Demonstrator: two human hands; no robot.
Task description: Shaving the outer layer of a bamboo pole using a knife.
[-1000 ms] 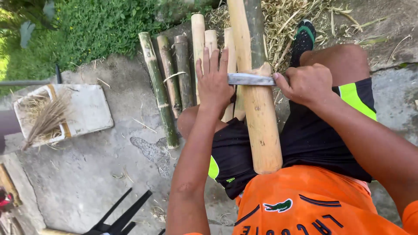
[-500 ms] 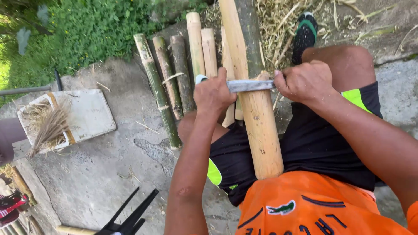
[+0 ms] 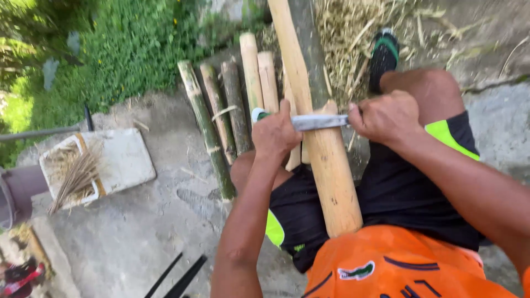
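A thick peeled bamboo pole (image 3: 326, 160) runs from my lap away over my legs. Across it lies a metal blade (image 3: 316, 121). My left hand (image 3: 274, 134) is closed on the blade's left end, where a green-and-white tip shows. My right hand (image 3: 386, 117) grips the blade's right end. Both hands press the blade onto the pole's upper side, and a curl of shaved skin (image 3: 330, 106) stands up just beyond the blade.
Several bamboo lengths (image 3: 223, 118), green and peeled, lie side by side on the concrete to the left of my legs. A flat white box (image 3: 124, 157) holds dry fibres at left. Dark tool handles (image 3: 176, 276) lie near the bottom edge. Dry shavings (image 3: 342, 38) pile ahead.
My left hand, open-fingered a second ago, has closed on the blade's end. The blade has slid a little toward me along the pole.
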